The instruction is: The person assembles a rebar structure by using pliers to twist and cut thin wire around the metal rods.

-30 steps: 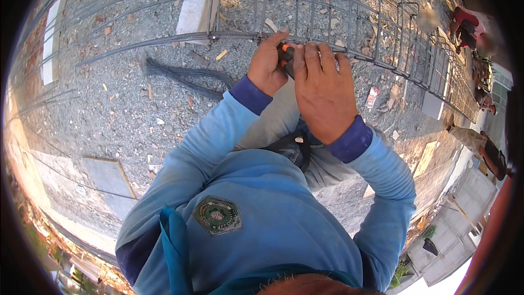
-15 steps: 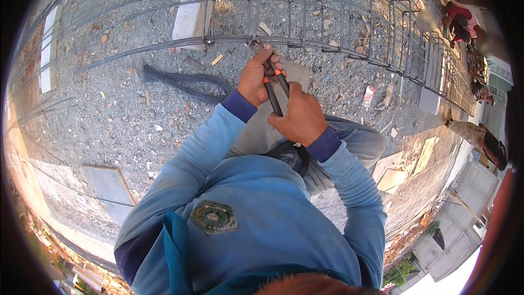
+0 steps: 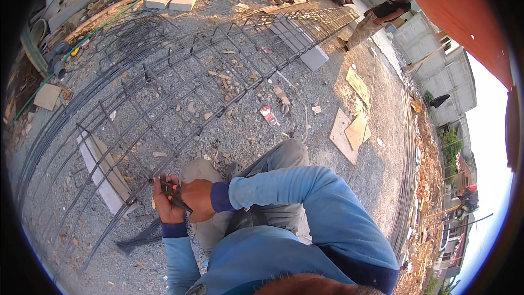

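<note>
My right hand (image 3: 198, 200) is closed around the black-and-orange handles of a pair of pliers (image 3: 178, 201). Curled about the front part of the same pliers is my left hand (image 3: 167, 206), its fingertips up against the near lower bar of a long rebar cage (image 3: 200, 130). The jaws are mostly hidden by my fingers, and any wire in them is too small to make out. Beside my left wrist, a bundle of thin dark tie wire (image 3: 139, 239) lies on the gravel.
A pale block (image 3: 103, 177) props up the cage's near end, and a grey block (image 3: 305, 49) its far part. Thin boards (image 3: 349, 131) lie at the right. One person (image 3: 376, 16) stands by the far end; others crouch beyond. Loose bars curve along the left.
My view has swung to the right, along the cage, so hands and pliers now appear lower and further left. Both hands are still on the pliers at the near bar.
</note>
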`<state>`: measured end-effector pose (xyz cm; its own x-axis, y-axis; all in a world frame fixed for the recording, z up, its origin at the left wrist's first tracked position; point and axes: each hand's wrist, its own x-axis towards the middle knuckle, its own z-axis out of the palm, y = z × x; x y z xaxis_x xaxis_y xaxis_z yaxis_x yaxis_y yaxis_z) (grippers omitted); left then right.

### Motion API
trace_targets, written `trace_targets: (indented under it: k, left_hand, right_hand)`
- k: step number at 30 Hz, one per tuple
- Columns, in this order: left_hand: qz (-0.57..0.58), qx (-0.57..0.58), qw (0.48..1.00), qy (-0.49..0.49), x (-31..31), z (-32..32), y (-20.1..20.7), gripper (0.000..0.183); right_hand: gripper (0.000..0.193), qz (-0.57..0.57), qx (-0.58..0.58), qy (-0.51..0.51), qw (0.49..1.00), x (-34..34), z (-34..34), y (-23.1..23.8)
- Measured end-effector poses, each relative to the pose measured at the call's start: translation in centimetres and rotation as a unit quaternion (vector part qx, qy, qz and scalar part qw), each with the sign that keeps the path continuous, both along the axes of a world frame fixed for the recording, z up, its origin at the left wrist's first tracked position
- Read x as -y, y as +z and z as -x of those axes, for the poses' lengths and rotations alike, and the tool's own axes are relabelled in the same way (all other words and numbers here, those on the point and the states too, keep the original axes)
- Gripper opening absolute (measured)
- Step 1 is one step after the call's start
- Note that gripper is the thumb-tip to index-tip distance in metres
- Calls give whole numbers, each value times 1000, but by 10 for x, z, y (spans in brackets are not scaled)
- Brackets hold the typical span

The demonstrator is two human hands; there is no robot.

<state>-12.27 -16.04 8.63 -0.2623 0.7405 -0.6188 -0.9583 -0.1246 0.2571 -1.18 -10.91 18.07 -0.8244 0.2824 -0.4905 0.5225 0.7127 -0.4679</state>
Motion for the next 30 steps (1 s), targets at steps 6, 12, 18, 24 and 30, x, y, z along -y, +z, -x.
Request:
trace_targets:
  k: [6,12,18,24,30]
  left_hand:
    - [13,-40,991,-129,27,21,-36,23]
    - [99,-143,964,-201,47,40,-58,24]
    - [101,-186,952,-219,46,40,-59,23]
    - [108,-181,950,-231,40,32,-42,23]
    - [124,-294,918,-236,41,26,-64,21]
  right_hand:
    - [38,345,72,-269,896,43,-7,-35]
    - [52,304,-63,-449,838,130,29,-123]
    - [54,183,-153,-424,874,140,29,-148]
    - [52,245,-79,-444,858,127,22,-129]
    - [53,280,-96,-478,827,131,12,-130]
